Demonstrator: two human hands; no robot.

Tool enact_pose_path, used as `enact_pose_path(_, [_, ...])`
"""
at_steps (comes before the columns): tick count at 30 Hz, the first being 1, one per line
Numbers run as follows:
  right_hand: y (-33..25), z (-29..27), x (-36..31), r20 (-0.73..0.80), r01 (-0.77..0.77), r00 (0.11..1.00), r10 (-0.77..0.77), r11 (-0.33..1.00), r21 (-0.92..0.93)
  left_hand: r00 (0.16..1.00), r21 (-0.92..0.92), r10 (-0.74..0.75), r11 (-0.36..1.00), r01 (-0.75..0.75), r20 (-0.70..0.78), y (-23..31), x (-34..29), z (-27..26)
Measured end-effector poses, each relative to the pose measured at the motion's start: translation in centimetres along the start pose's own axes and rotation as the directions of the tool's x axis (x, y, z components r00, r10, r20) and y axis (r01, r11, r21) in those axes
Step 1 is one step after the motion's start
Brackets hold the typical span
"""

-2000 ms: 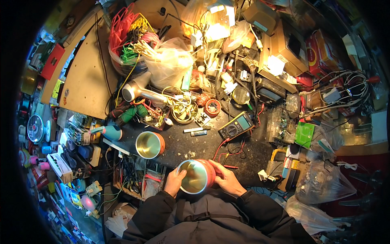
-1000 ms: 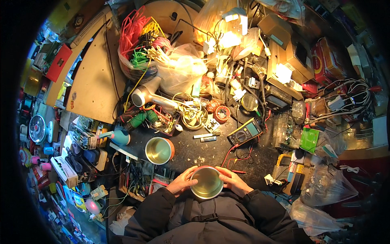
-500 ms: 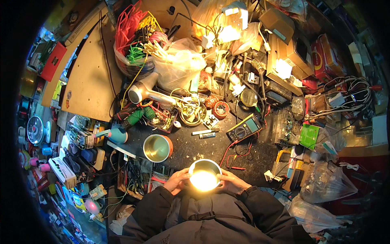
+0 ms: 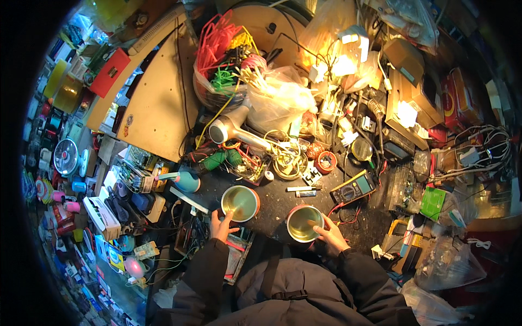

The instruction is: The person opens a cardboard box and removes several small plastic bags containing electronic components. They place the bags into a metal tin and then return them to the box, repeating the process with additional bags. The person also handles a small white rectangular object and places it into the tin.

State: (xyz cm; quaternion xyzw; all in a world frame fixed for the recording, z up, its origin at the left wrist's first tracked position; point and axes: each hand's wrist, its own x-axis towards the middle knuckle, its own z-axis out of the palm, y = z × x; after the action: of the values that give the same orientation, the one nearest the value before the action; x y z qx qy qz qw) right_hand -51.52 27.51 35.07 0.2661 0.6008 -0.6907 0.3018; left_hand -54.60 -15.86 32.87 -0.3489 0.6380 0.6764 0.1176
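Two round metal pots with shiny insides and reddish outer walls stand side by side on the dark worktop. My right hand (image 4: pixel 332 234) grips the rim of the right pot (image 4: pixel 303 232) at its right side, with the fingers partly hidden by the pot. At the lower left edge of the left pot (image 4: pixel 241 204) is my left hand (image 4: pixel 219 226). Its fingers are apart and close to the rim; whether they touch it I cannot tell. Beyond the pots lie a yellow-edged multimeter (image 4: pixel 353 187) with red leads and a pale marker-like stick (image 4: pixel 304 188).
A hair dryer or heat gun (image 4: pixel 234 129) lies behind the left pot, beside tangled wires (image 4: pixel 289 157) and a bag of coloured cords (image 4: pixel 217 49). A lit lamp (image 4: pixel 348 60) glows at the back. A blue pouring vessel (image 4: pixel 187 181) stands left; boxes and cables crowd the right.
The pot held at my body by both hands has moved forward and right onto the worktop, in my right hand. My left hand has let go and moved left to the other pot. The view has shifted.
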Motion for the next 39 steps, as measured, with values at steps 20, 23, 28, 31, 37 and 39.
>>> enact_pose_path(20, [-8.9,-9.4,-4.7,-0.120,0.164,0.978,-0.168,0.986,-0.042,0.901,-0.207,-0.159,0.975,0.079,-0.404,-0.8,8.0,-6.7])
enact_pose_path(23, [-13.6,-11.4,-4.6,-0.229,0.334,0.910,-0.346,0.938,-0.089,0.961,-0.326,-0.227,0.931,0.166,-0.157,-4.3,6.4,-8.4])
enact_pose_path(28, [-21.5,-16.3,-3.5,-0.383,0.541,0.779,-0.496,0.841,0.014,0.979,-0.121,-0.108,0.989,0.088,-0.173,-13.0,4.1,-9.5])
enact_pose_path(31, [-25.1,-19.3,-1.7,-0.455,0.590,0.737,-0.500,0.804,0.072,0.947,-0.055,-0.165,0.986,0.156,-0.275,-11.6,3.1,-6.3])
enact_pose_path(37, [-29.7,-26.7,2.1,-0.582,0.747,0.622,-0.524,0.619,0.242,0.985,0.024,-0.059,0.998,0.064,-0.164,-1.1,-1.4,4.8])
enact_pose_path(39, [-30.7,-28.9,3.7,-0.615,0.777,0.597,-0.516,0.563,0.281,0.995,0.043,-0.019,0.999,0.023,-0.097,1.3,-2.7,8.0])
